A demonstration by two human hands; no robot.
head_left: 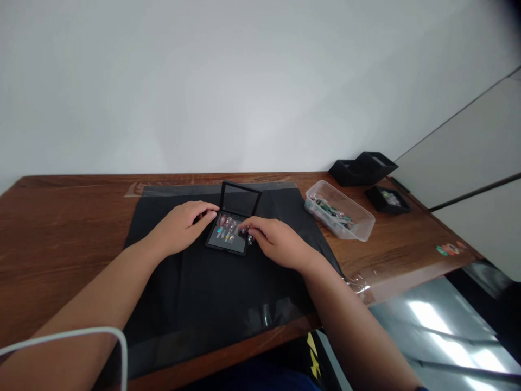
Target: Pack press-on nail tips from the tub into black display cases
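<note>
The small black case (227, 245) sits in the middle of a matte black mat (203, 293), which is smooth and rectangular under a glossy clear film (136, 190). The mat covers most of the brown wood-grain table (52, 233). The case is flat and hard-edged, and its hinged lid (240, 200) stands open at the 12 o'clock side with a dull dark face. On the tray lie little glossy oval pieces (228, 222) in pink, teal and yellow.

My left hand (183, 222) comes in at the case's 9 o'clock. It lies loose and palm down, with the fingertips against the rear left corner and not wrapped round anything. My right hand (277, 241) is at 3 o'clock, its fingertips bunched at the tray's right edge over something small and shiny. I cannot tell whether they pinch it or only touch it.

At 2 o'clock from the case stands a clear, round-cornered plastic tub (358, 225) of mixed coloured bits. Beyond it are angular black boxes (362, 167).
</note>
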